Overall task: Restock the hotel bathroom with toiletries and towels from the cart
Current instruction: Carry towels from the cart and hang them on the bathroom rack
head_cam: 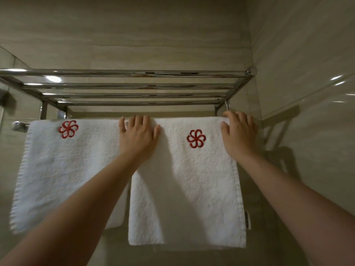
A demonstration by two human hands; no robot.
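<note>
The right towel hangs lengthwise down from the rail; my left hand and right hand press flat, fingers straight, on its top corners.

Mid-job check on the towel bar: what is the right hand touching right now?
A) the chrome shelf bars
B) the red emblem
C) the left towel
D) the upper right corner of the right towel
D: the right hand lies on the upper right corner of the right towel, clear of the red emblem and below the chrome shelf.
</note>
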